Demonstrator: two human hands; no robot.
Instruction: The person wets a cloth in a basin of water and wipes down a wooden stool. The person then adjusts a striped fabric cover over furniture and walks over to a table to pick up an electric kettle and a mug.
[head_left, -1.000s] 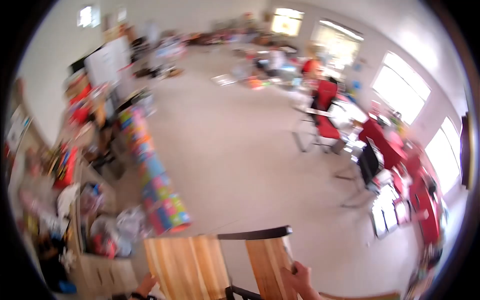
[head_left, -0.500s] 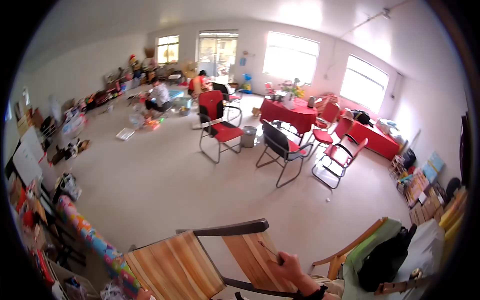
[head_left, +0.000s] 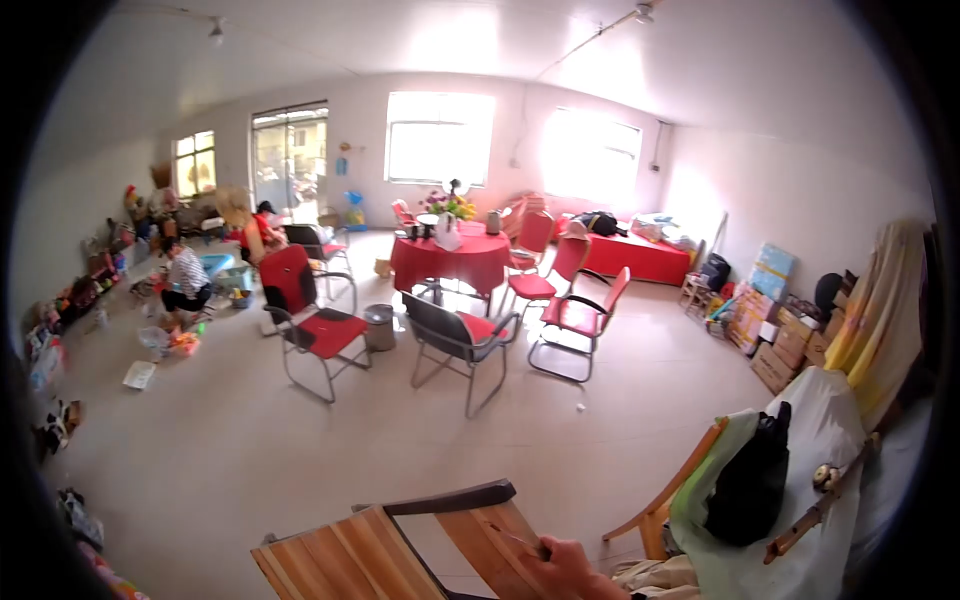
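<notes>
1. Our right hand (head_left: 568, 570) is closed around the dark handle of a slim tool (head_left: 543, 549), over the narrow wooden panel (head_left: 485, 540); we cannot tell whether the tool touches the wood.
2. Our left hand is out of view, so we cannot tell its state.
3. The wide wooden panel (head_left: 345, 560) lies at the bottom edge of our view, left of the narrow wooden panel, with a gap between them. A dark curved bar (head_left: 450, 498) runs along their far side.
4. To our right, a black bag (head_left: 750, 485) lies on pale green cloth (head_left: 695, 500), beside a light wooden frame (head_left: 665, 490).
5. Ahead, well apart from us, chairs stand around a table with a red cloth (head_left: 450, 262), and a grey bin (head_left: 379, 328) stands between two chairs.
6. Far left, a person (head_left: 187, 275) crouches near a blue tub (head_left: 216, 264).
</notes>
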